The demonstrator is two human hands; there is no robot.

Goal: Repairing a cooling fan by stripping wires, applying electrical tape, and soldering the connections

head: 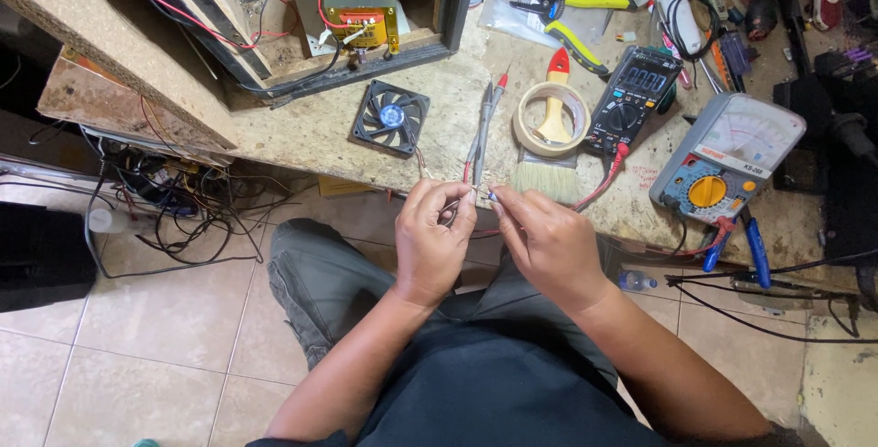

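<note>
Flanking pinched wires (pixel 466 198): fan (pixel 391 118), paintbrush (pixel 547 168)

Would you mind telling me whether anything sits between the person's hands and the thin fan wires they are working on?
Nothing visible does. The left hand and right hand already pinch the thin wires between their fingertips at the bench edge. The cooling fan, probes and brush lie beyond on the workbench, apart from the hands.

A black digital multimeter (pixel 630 99) lies on the bench beside the tape roll — its rectangular grey screen faces up. To its right sits an analogue meter (pixel 727 159) — pale dial window, blue lower face, orange knob.
</note>
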